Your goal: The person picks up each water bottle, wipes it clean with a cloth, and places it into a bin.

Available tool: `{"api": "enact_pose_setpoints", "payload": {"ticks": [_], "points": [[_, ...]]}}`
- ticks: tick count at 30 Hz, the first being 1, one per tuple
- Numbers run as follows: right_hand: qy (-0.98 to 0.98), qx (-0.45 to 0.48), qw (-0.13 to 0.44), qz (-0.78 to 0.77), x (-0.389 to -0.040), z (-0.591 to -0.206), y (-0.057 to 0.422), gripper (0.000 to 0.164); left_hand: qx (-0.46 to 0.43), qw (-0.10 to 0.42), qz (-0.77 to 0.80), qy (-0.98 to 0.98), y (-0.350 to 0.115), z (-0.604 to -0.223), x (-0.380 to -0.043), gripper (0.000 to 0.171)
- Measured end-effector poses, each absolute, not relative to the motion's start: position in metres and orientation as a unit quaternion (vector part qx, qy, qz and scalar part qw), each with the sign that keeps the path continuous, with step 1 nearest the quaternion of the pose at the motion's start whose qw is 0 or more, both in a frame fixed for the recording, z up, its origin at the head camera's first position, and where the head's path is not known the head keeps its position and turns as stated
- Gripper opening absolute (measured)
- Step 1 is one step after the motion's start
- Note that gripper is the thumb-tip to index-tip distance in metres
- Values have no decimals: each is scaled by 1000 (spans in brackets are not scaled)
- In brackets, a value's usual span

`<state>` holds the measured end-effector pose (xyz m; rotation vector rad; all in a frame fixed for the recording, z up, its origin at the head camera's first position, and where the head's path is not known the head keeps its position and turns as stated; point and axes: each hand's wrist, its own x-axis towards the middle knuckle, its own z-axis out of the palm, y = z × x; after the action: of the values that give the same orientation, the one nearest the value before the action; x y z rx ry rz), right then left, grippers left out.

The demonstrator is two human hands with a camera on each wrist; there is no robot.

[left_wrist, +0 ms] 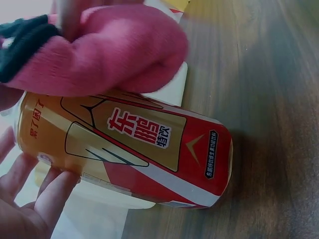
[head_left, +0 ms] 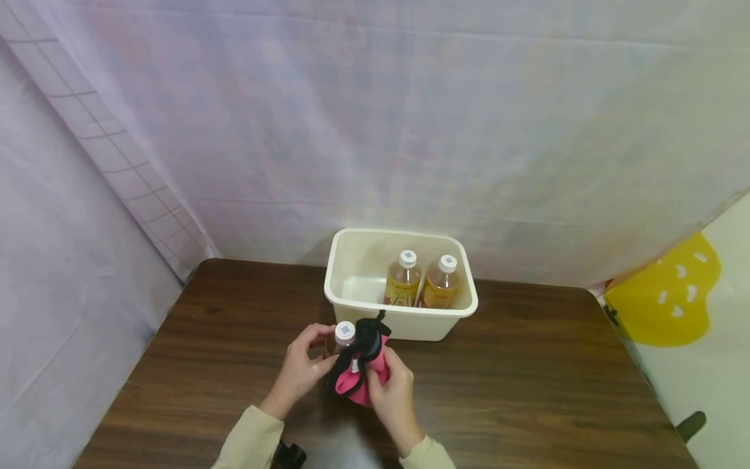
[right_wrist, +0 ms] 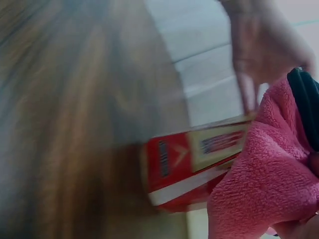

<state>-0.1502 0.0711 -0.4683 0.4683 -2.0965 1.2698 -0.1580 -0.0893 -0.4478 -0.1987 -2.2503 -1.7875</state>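
Note:
In the head view my left hand [head_left: 300, 370] grips a white-capped drink bottle [head_left: 345, 333] by its upper part. Its red and gold label [left_wrist: 142, 144] fills the left wrist view, where thumb and fingers curl near the neck. A pink plush cloth [head_left: 381, 370] with black trim is bunched in my right hand [head_left: 397, 396]. In the right wrist view the cloth [right_wrist: 264, 184] overlaps the bottle's side [right_wrist: 187, 167]. Just beyond the hands stands a white plastic bin [head_left: 410, 326], with two similar bottles, one on the left [head_left: 402, 281] and one on the right [head_left: 441, 285], upright in its right half.
The brown wooden table [head_left: 527, 378] reaches back to a pale hanging curtain [head_left: 375, 130]. A small black object [head_left: 288, 456] lies by the left sleeve at the near edge. On the right hangs white cloth with a yellow print [head_left: 662, 299].

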Motion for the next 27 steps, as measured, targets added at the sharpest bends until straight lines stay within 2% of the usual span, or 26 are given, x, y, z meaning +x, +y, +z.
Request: {"api": "enact_pose_setpoints", "payload": {"ticks": [7, 13, 18, 27], "points": [[-828, 135, 280, 467, -148, -509, 74, 33, -58, 106, -619, -776, -85, -415, -143, 35], [-837, 135, 256, 464, -153, -526, 81, 34, -65, 112, -621, -773, -84, -421, -146, 35], [-831, 144, 241, 481, -152, -514, 86, 32, -63, 110, -627, -769, -86, -441, -155, 39], [-800, 222, 270, 488, -155, -456, 86, 35, -70, 129, -625, -767, -88, -449, -158, 36]]}}
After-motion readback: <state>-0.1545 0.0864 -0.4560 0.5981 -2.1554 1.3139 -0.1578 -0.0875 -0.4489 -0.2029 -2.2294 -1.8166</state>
